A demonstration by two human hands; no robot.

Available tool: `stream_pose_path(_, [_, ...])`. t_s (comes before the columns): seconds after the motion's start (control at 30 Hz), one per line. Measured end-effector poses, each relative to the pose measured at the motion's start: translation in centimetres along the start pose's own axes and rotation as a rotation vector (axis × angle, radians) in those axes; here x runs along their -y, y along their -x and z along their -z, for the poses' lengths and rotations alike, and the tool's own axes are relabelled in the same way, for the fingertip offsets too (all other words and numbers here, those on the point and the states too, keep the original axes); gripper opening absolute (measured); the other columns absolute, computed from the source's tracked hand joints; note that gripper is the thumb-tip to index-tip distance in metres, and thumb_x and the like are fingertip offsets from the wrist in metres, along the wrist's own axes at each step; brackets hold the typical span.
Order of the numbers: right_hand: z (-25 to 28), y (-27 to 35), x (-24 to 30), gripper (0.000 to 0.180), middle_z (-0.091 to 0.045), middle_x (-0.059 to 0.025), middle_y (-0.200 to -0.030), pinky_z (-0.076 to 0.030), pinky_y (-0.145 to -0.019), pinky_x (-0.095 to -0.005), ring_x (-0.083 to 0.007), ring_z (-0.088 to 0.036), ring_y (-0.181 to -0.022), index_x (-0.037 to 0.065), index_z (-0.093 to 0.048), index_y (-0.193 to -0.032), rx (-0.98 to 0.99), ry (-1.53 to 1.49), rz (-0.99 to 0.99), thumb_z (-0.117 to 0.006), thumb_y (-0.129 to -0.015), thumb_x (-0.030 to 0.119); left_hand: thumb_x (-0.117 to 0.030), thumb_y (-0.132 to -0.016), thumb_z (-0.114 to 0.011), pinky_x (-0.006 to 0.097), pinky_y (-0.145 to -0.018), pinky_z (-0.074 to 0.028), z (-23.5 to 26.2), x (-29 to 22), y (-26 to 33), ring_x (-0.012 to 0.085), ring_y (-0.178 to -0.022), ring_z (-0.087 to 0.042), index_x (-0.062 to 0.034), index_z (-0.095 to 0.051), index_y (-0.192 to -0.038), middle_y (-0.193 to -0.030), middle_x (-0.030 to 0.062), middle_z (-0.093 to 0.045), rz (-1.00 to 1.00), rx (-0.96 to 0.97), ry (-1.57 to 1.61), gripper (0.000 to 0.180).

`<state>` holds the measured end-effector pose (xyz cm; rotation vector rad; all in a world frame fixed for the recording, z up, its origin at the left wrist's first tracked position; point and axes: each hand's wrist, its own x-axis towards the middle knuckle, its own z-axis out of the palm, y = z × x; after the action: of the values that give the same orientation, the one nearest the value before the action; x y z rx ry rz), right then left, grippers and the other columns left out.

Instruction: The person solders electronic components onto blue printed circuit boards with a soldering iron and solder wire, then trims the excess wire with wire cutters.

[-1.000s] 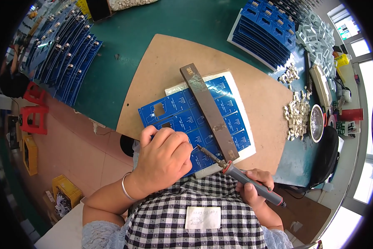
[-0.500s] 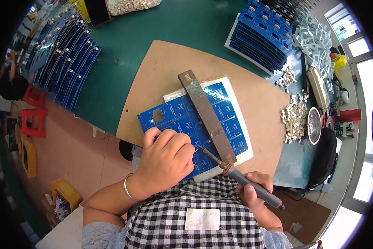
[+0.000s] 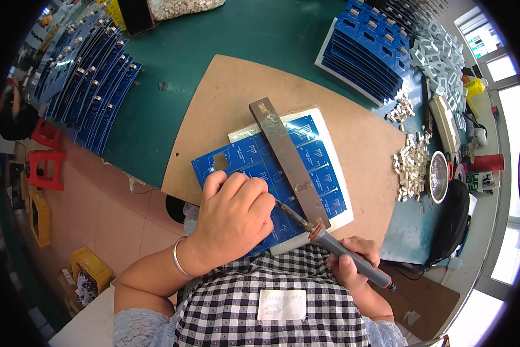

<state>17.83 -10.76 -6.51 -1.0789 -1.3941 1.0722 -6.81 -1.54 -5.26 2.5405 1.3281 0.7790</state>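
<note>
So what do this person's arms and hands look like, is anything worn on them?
Both hands are bare, no gloves. The left hand has a thin silver bangle round the wrist. The right hand shows no jewellery. Both forearms are bare, with pale bluish lace-like sleeves ending near the elbows. A black-and-white checked garment covers the front.

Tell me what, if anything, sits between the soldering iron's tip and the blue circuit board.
Nothing visible does. The soldering iron in the right hand points its tip at the blue circuit board, beside the metal bar. The left hand rests on the board right by the tip, hiding the exact contact spot.
</note>
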Motion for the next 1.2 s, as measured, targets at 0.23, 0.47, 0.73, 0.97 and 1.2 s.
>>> stream_pose_path(0.23, [0.1, -0.3, 0.1, 0.029, -0.066, -0.0208, -0.092, -0.053, -0.060, -0.0293, -0.0182, -0.064, -0.067, -0.002, -0.050, -0.109, 0.016, 0.011, -0.026, -0.065, -0.088, 0.011, -0.005, -0.064, -0.065, 0.038, -0.080, -0.033, 0.0, 0.1, -0.5, 0.0197, -0.081, -0.052, -0.0114, -0.056, -0.073, -0.088, 0.0016, -0.054, 0.008, 0.007, -0.003, 0.015])
stream_pose_path(0.47, [0.2, -0.5, 0.1, 0.030, -0.065, -0.0204, -0.093, -0.053, -0.061, -0.0305, -0.0189, -0.064, -0.070, -0.002, -0.049, -0.111, 0.040, 0.030, -0.047, -0.065, -0.089, 0.012, -0.005, -0.065, -0.067, 0.037, -0.078, -0.034, 0.0, 0.5, -0.9, 0.0200, -0.080, -0.052, -0.0114, -0.057, -0.074, -0.085, 0.0020, -0.055, 0.027, 0.015, 0.002, 0.015])
stream_pose_path(0.73, [-1.2, -2.8, -0.2, 0.039, -0.059, -0.0210, -0.099, -0.052, -0.074, -0.0375, -0.0267, -0.062, -0.088, 0.001, -0.044, -0.124, -0.081, -0.097, 0.167, -0.060, -0.090, 0.013, -0.013, -0.079, -0.070, 0.035, -0.071, -0.034, 2.7, 2.1, -0.9, 0.0191, -0.064, -0.051, -0.0105, -0.060, -0.083, -0.066, 0.0005, -0.053, 0.045, -0.008, 0.117, 0.011])
stream_pose_path(0.97, [-0.7, -4.3, 0.4, 0.019, -0.066, -0.0055, -0.077, -0.036, -0.084, -0.0387, -0.0155, -0.062, -0.068, 0.007, -0.047, -0.102, 0.096, 0.202, 0.233, -0.060, -0.088, 0.013, -0.009, -0.074, -0.071, 0.036, -0.073, -0.035, 1.4, 2.2, 0.4, 0.0201, -0.064, -0.050, -0.0121, -0.052, -0.080, -0.068, 0.0009, -0.052, 0.090, -0.071, 0.138, 0.020])
stream_pose_path(1.2, [-0.9, -4.2, 0.2, 0.022, -0.067, -0.0067, -0.081, -0.032, -0.089, -0.0405, -0.0153, -0.063, -0.073, 0.006, -0.048, -0.105, 0.141, 0.224, 0.175, -0.060, -0.087, 0.012, -0.007, -0.071, -0.072, 0.034, -0.069, -0.033, 0.8, 2.0, 0.6, 0.0176, -0.058, -0.045, -0.0132, -0.050, -0.071, -0.059, -0.0010, -0.045, 0.039, -0.148, 0.035, 0.022])
